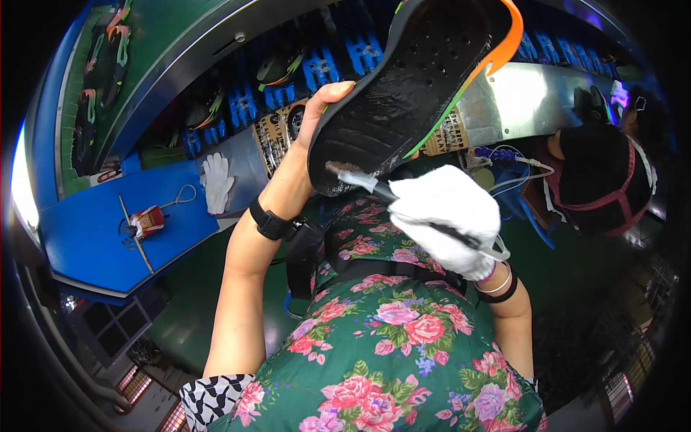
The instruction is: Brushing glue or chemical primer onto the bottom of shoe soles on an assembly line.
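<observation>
Up in front of me, my left hand (317, 115) grips a black shoe sole (403, 93) by its edge, thumb along the rim and the other fingers hidden behind it. Its inner face is turned to me, glossy and wet-looking, with small holes toward the far end. Orange and green trim runs along its right side. My right hand (446, 209), in a white glove, is closed around the dark handle of a brush (356, 178). The brush tip rests on or just over the near, rounded end of the sole; I cannot tell which. A pale tube shows by the right wrist.
On the left, a blue tabletop (79, 237) bears a small red-and-yellow object (149, 222) with a thin stick and wire loop. A white glove (217, 183) lies beside it. Beyond, blue racks (320, 68) carry soles along a metal-edged line. Another person (601, 176) sits at right.
</observation>
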Tool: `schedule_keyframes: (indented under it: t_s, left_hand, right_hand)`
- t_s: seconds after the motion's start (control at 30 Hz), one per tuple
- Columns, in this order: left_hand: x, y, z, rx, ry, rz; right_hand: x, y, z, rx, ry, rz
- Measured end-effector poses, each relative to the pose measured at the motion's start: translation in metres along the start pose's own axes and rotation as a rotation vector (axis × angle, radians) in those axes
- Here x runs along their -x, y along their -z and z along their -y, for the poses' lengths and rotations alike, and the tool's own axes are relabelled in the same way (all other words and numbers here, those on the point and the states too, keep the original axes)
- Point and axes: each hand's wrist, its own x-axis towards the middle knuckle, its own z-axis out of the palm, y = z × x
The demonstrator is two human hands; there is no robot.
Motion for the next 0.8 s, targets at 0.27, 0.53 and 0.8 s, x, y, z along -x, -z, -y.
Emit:
schedule_keyframes:
  t_s: [0.27, 0.53, 0.8]
  left_hand:
    - [-0.011, 0.021, 0.008, -0.195, -0.054, -0.15]
    - [-0.005, -0.006, 0.044, 0.114, -0.084, -0.144]
    - [0.006, -0.001, 0.062, 0.04, -0.009, -0.244]
  right_hand:
    - [0.007, -0.003, -0.008, -0.161, -0.141, -0.015]
    - [-0.021, 0.037, -0.025, 0.035, -0.08, -0.086]
    - [-0.044, 0.051, -0.036, 0.717, 0.305, -0.109]
